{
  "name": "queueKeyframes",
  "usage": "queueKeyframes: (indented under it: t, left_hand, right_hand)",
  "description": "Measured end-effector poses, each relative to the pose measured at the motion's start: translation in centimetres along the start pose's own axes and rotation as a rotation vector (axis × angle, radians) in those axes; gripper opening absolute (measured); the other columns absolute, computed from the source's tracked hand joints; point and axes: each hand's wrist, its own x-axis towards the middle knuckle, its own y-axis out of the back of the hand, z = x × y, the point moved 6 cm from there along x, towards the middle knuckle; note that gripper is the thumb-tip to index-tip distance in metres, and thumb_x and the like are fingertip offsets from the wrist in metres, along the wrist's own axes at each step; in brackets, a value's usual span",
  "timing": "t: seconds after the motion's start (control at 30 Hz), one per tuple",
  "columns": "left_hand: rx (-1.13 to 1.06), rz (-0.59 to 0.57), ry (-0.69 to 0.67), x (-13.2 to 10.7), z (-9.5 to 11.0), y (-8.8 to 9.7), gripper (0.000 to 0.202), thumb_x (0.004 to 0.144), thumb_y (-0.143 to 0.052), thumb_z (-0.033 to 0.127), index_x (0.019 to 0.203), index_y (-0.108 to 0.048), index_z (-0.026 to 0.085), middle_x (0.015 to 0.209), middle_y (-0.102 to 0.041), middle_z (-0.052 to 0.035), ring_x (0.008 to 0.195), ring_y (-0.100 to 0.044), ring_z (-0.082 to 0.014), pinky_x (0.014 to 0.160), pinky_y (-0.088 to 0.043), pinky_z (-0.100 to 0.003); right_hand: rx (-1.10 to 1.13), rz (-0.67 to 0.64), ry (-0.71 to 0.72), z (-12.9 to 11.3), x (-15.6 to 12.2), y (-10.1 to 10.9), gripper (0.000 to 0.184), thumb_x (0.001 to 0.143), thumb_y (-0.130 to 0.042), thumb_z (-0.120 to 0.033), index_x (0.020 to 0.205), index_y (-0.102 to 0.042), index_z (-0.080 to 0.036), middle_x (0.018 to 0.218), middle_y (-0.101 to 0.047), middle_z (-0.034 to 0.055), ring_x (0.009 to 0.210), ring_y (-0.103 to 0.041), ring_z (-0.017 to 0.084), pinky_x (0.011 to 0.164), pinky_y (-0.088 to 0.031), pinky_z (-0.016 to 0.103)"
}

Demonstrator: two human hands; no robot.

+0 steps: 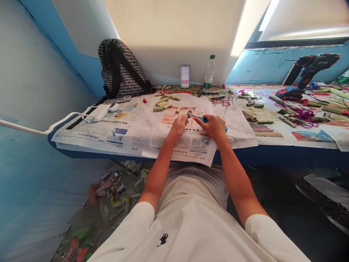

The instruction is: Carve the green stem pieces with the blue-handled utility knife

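Observation:
Over the newspaper [136, 134], my left hand [178, 126] is closed around a short green stem piece [188, 113], perhaps bamboo. My right hand [214, 126] grips a blue-handled utility knife [203, 119]. Its blade points left and meets the stem piece, or lies right at it; the exact contact is too small to make out. Just beyond my left hand lies a single pale cut piece [178, 110]. Several more pale green cut pieces [163, 103] lie in a loose group farther back and to the left.
A cordless drill [302, 76] stands at the right among stem offcuts and purple string [304, 113]. At the back are a water bottle [209, 74], an upright phone [185, 76] and a patterned backpack [122, 69]. A white desk-lamp base [99, 112] sits left. Litter [117, 193] covers the floor.

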Motion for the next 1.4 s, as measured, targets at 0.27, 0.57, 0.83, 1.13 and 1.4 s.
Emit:
queueKeyframes:
  t: [0.27,0.57,0.83,1.13,1.4]
  left_hand:
    - [-0.007,0.028,0.019,0.0,0.1,0.1,0.035,0.111,-0.044,0.040,0.087,-0.058,0.019,0.076,-0.050,-0.0004,0.064,-0.038,-0.0126,0.063,-0.034,-0.029]
    - [-0.063,0.046,0.083,-0.5,0.6,0.2,0.036,0.111,-0.049,0.043,0.097,-0.067,0.016,0.071,-0.049,0.0005,0.059,-0.036,-0.0111,0.058,-0.031,-0.027]
    - [0.001,0.074,0.040,-0.5,0.6,0.4,0.036,0.112,-0.047,0.040,0.089,-0.063,0.018,0.072,-0.050,0.0002,0.062,-0.038,-0.0123,0.061,-0.031,-0.029]
    - [0.123,0.027,-0.053,-0.6,0.9,0.2,0.038,0.112,-0.043,0.034,0.079,-0.052,0.020,0.073,-0.049,0.0002,0.067,-0.042,-0.0133,0.066,-0.032,-0.030]
    - [0.100,0.003,0.028,-0.3,1.1,-0.1,0.037,0.112,-0.045,0.040,0.094,-0.067,0.017,0.075,-0.054,-0.0014,0.064,-0.041,-0.0133,0.062,-0.033,-0.029]
  right_hand:
    - [-0.029,-0.004,-0.035,-0.2,0.0,0.1,0.079,0.098,-0.036,-0.091,0.077,-0.070,-0.023,0.079,-0.073,0.0124,0.074,-0.059,0.024,0.066,-0.025,0.035]
    - [-0.047,0.068,-0.149,1.3,0.3,0.6,0.069,0.104,-0.041,-0.080,0.087,-0.072,-0.021,0.077,-0.069,0.0110,0.069,-0.056,0.022,0.065,-0.028,0.034]
    - [-0.016,0.078,-0.065,1.3,0.1,0.6,0.069,0.103,-0.042,-0.082,0.086,-0.073,-0.022,0.074,-0.069,0.0097,0.068,-0.057,0.022,0.065,-0.028,0.034]
    - [-0.025,-0.010,0.027,0.6,0.0,0.0,0.069,0.100,-0.047,-0.084,0.091,-0.079,-0.024,0.079,-0.074,0.0101,0.074,-0.062,0.024,0.067,-0.028,0.034]
    - [-0.071,0.020,-0.053,0.3,0.1,-0.1,0.071,0.100,-0.045,-0.085,0.092,-0.077,-0.022,0.081,-0.073,0.0119,0.075,-0.061,0.025,0.067,-0.030,0.034]
